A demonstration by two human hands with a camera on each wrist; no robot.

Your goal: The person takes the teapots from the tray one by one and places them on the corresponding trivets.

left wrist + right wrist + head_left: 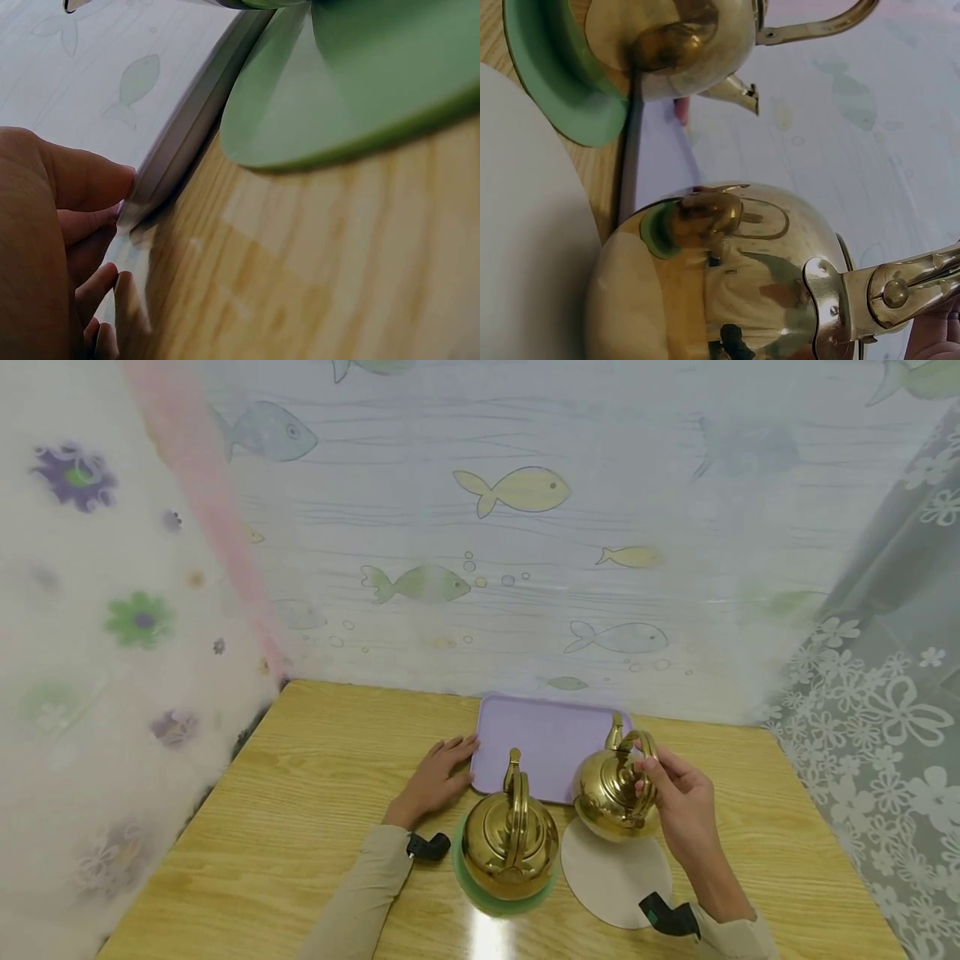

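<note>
My right hand grips the arched handle of a shiny gold teapot. This teapot is over the near right corner of the lilac tray and the far edge of a pale round mat; its spout faces away. A second gold teapot stands on a green round mat, with no hand on it. At the tray's left side, my left hand has its fingers extended on the table, fingertips touching the rim. The right fingers are mostly hidden in the right wrist view.
The wooden table meets a fish-print curtain at the back. A flowered sheet hangs at the left, and a lace-like floral curtain is at the right. The standing teapot is close beside the held one.
</note>
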